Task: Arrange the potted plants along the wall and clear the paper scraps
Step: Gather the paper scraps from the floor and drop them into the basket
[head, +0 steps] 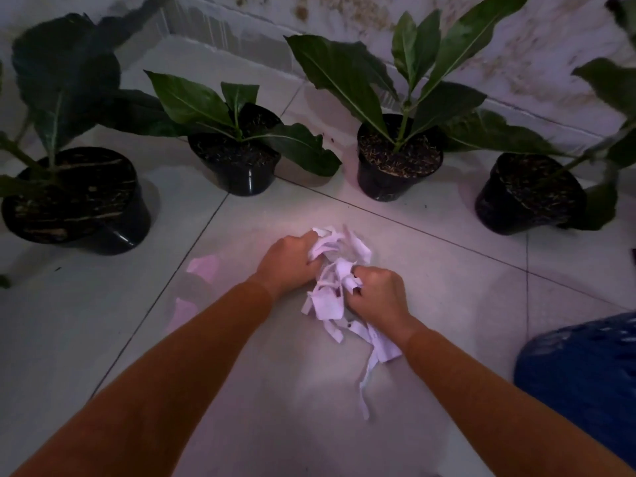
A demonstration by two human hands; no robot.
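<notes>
The left hand and the right hand are both curling into fists around a bunch of paper scraps, which is sitting between them low over the tiled floor; the left hand is gripping the bunch's upper left side, the right hand its lower right, and loose strips are hanging down below the right wrist. Two more pale scraps are lying on the floor just left of the left forearm. Beyond the hands, four black pots are standing in a row near the wall: the far-left pot, the second pot, the third pot and the far-right pot, each holding a broad-leaved plant. A blue shape is showing at the lower right edge.
</notes>
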